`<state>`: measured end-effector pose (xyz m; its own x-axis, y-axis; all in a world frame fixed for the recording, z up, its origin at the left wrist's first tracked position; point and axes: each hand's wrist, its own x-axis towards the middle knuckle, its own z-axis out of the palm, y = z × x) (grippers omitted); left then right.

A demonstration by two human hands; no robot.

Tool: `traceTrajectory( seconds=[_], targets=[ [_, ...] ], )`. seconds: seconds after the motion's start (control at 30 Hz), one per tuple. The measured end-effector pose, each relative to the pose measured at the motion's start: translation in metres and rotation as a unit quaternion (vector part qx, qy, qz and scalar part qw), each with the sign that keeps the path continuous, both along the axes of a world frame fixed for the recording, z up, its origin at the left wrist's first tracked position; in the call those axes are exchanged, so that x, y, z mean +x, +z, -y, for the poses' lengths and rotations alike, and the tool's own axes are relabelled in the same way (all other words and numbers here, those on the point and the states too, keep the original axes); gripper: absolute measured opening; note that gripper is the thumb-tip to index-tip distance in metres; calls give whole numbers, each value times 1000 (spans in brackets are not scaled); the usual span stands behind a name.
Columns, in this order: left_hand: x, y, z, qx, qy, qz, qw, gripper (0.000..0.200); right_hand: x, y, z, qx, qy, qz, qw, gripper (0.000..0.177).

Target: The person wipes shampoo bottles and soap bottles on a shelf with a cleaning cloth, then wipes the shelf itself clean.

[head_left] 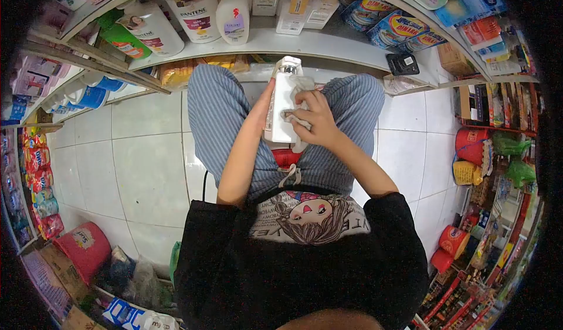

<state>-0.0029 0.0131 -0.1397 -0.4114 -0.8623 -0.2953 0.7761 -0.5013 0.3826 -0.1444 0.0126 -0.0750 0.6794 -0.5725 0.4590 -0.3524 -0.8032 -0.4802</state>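
Here's the left grip (264, 108) holding a white bottle (282, 98), and just across from it the right grip (317, 119) clutches a pale cloth (301, 85) against it!

On my monitor I see a black T-shirt (234, 271) with a cartoon print (311, 215) and lettering. The striped blue-grey trousers (214, 107) have a pale drawstring (290, 174).

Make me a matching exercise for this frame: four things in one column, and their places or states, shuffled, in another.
1. Left hand
2. Red tub
3. White bottle with shiny collar
4. Right hand

A. Between the two hands
B. Fingers on a pale cloth against the bottle
C. At the picture's lower left
D. Along the bottle's side, no cloth visible in it

Pairs: 1-D, 2-C, 3-A, 4-B
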Motion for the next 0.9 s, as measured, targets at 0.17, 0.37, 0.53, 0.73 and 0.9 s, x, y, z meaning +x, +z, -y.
traceTrajectory(
  seconds=[0.17,0.37,0.53,0.73,0.9],
  targets=[
    [1,5,0,22,-19,45,999,55,6,-5,16,-49,-71,-17,996,19],
    [6,12,-3,38,-6,7,999,56,8,-4,4,24,-48,-15,998,23],
    [6,11,-3,4,-23,-52,998,55,-2,-1,-9,25,-19,-8,999,23],
    [7,-12,3,15,-26,44,999,55,10,-1,16,-41,-104,-8,994,22],
    [5,-12,4,15,29,27,999,56,12,0,-2,14,-88,-7,996,19]
  ],
)
